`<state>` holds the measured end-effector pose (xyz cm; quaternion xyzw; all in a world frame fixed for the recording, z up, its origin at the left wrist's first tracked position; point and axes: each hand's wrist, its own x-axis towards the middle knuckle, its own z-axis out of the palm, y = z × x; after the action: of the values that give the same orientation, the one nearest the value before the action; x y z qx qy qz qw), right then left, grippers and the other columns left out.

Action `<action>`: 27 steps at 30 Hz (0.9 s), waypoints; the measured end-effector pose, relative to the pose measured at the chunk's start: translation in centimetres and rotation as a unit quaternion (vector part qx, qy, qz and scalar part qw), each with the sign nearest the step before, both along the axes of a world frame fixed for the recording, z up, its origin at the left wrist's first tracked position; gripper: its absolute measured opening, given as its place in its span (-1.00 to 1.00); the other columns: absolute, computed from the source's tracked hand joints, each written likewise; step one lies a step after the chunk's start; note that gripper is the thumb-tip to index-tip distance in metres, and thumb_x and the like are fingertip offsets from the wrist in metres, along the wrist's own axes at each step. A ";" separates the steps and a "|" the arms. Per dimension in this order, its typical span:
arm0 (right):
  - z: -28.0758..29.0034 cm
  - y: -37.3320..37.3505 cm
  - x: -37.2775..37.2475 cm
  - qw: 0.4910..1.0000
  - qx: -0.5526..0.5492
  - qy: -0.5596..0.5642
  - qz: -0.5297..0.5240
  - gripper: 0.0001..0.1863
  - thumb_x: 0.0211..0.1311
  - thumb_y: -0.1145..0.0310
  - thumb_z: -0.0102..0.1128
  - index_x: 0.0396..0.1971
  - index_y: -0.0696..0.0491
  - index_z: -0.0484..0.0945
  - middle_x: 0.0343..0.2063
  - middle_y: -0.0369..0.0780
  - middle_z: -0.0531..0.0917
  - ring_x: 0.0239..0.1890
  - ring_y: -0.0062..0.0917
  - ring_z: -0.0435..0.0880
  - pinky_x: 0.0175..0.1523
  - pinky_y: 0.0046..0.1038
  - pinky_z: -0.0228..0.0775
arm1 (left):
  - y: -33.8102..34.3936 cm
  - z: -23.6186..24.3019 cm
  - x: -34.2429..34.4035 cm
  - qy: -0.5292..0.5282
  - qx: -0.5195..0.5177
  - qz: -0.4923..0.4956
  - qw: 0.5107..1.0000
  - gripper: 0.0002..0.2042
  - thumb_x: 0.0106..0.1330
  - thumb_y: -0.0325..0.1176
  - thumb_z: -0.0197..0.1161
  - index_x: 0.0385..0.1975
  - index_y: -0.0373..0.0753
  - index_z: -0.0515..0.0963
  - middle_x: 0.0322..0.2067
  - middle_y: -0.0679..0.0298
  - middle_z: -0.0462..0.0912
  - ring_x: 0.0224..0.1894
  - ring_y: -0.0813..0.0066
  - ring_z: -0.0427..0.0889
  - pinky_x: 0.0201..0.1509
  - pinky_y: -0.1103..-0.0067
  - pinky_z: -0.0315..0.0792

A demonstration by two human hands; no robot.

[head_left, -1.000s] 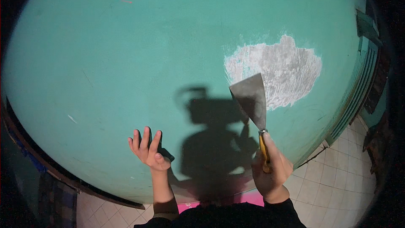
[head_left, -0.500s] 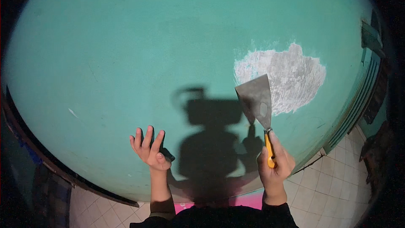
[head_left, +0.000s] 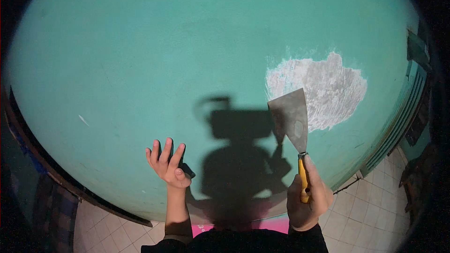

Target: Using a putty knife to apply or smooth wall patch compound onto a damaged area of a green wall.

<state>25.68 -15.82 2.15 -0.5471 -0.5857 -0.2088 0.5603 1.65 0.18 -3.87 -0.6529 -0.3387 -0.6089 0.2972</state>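
My right hand [head_left: 309, 201] is wrapped round the yellow handle of a putty knife [head_left: 293, 117], its wide grey metal blade pointing up. The blade overlaps the lower left of a rough white-grey scraped patch [head_left: 328, 89] on the green wall [head_left: 154, 61]; whether its edge touches the wall I cannot tell. To the left, my left hand [head_left: 169, 164] is raised at the wall with fingers spread and nothing in it. Whether that palm presses on the surface is unclear.
A dark shadow [head_left: 234, 164] falls on the wall between my hands. Light floor tiles [head_left: 365, 201] lie below at both sides. Green slatted woodwork [head_left: 396, 112] stands at the right, and a dark edge [head_left: 51, 168] runs along the lower left. Something pink [head_left: 276, 223] shows below the wall.
My right hand and the putty knife have moved down and slightly right in the view. The left hand stays almost in place, fingers still spread. The view has shifted a little.
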 end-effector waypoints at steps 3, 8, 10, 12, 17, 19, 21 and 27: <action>0.2 0.3 0.3 0.999 0.032 0.003 0.019 -0.69 0.05 0.54 0.09 -0.14 0.22 0.50 -0.46 -0.07 0.62 -0.55 -0.48 0.60 -0.41 -0.59 0.37 | 0.1 -0.2 0.1 -0.006 0.009 -0.010 1.000 -0.50 0.32 -0.15 -0.41 -0.20 -0.14 0.60 0.01 0.20 0.47 0.20 0.16 0.24 0.31 0.25 -0.15; -1.2 2.2 1.1 0.999 0.047 -0.028 0.005 -0.64 0.01 0.62 0.07 -0.11 0.19 0.49 -0.58 -0.17 0.56 -0.64 -0.56 0.51 -0.47 -0.61 0.34 | 0.0 -0.1 0.9 -0.003 0.008 -0.008 1.000 -0.50 0.31 -0.16 -0.41 -0.18 -0.15 0.59 0.03 0.19 0.46 0.20 0.15 0.24 0.31 0.23 -0.15; -1.5 2.3 1.3 0.999 0.032 -0.010 0.023 -0.62 -0.01 0.65 0.07 -0.09 0.18 0.48 -0.62 -0.20 0.52 -0.67 -0.58 0.46 -0.49 -0.62 0.33 | -0.1 -0.1 1.1 -0.003 0.011 -0.007 1.000 -0.50 0.31 -0.16 -0.41 -0.18 -0.16 0.58 0.03 0.19 0.45 0.19 0.14 0.24 0.31 0.23 -0.15; -1.6 2.0 1.5 0.997 0.061 -0.006 0.055 -0.62 -0.03 0.67 0.07 -0.11 0.18 0.48 -0.68 -0.24 0.44 -0.71 -0.58 0.39 -0.52 -0.64 0.29 | -0.2 -0.3 0.9 0.000 0.009 -0.001 1.000 -0.51 0.31 -0.17 -0.40 -0.16 -0.16 0.57 0.03 0.18 0.45 0.20 0.14 0.24 0.31 0.23 -0.15; -0.9 1.4 1.6 0.995 0.047 0.024 0.081 -0.62 -0.04 0.66 0.09 -0.12 0.18 0.49 -0.67 -0.21 0.46 -0.71 -0.54 0.42 -0.51 -0.63 0.31 | -0.7 0.0 1.4 0.007 0.008 -0.007 1.000 -0.51 0.31 -0.16 -0.40 -0.16 -0.17 0.57 0.03 0.17 0.45 0.20 0.14 0.24 0.31 0.23 -0.15; -0.8 1.4 1.6 0.994 0.041 0.021 0.102 -0.62 -0.05 0.65 0.10 -0.13 0.18 0.49 -0.67 -0.20 0.47 -0.70 -0.53 0.45 -0.51 -0.61 0.32 | -0.9 0.0 1.4 0.003 0.007 -0.008 1.000 -0.51 0.31 -0.16 -0.40 -0.16 -0.17 0.57 0.03 0.17 0.45 0.20 0.13 0.24 0.31 0.23 -0.15; -1.4 1.2 1.7 0.997 0.043 0.001 0.064 -0.63 -0.06 0.62 0.13 -0.14 0.19 0.49 -0.64 -0.16 0.51 -0.67 -0.48 0.51 -0.52 -0.57 0.34 | -1.0 -0.1 1.0 0.001 0.007 -0.004 1.000 -0.50 0.31 -0.16 -0.40 -0.16 -0.18 0.57 0.03 0.16 0.45 0.20 0.13 0.24 0.31 0.23 -0.15; -0.3 2.0 1.4 0.998 0.051 -0.042 0.015 -0.64 -0.05 0.58 0.16 -0.15 0.18 0.50 -0.61 -0.13 0.55 -0.66 -0.47 0.52 -0.54 -0.50 0.33 | -0.4 -0.1 1.0 0.001 0.007 -0.013 1.000 -0.51 0.31 -0.15 -0.40 -0.17 -0.15 0.57 0.03 0.19 0.46 0.19 0.12 0.24 0.31 0.24 -0.14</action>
<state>27.11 -13.80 1.81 -0.4996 -0.6054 -0.2534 0.5654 2.66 -0.27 -3.99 -0.6556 -0.3257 -0.6143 0.2944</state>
